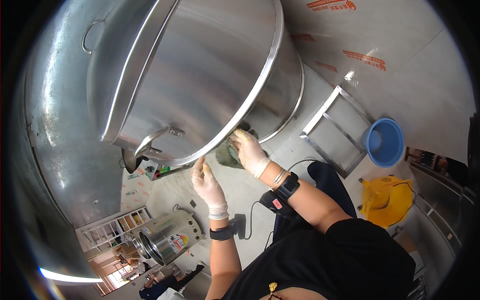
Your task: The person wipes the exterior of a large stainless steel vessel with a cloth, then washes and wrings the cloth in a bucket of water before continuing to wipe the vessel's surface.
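A large cylindrical stainless steel vessel [202, 63] with a lid-like top and metal handle [150, 140] fills the upper part of the head view. Its raised metal band [258, 88] curves close to both of my hands, which wear thin translucent gloves. My left hand [210, 189] has its fingertips at the lower edge of that band, thumb apart, holding nothing visible. Farther right, my right hand [249, 152] grips a grey-green cloth [228, 154] against the lower wall of the vessel. The band and my fingers hide part of the cloth.
A metal frame [320, 118] leans by the wall, close to a blue plastic bucket [392, 144]. Near my right side is a yellow container [390, 198]. A steel cylindrical cooker [174, 232] stands at lower left. Another person [165, 283] shows at the bottom edge.
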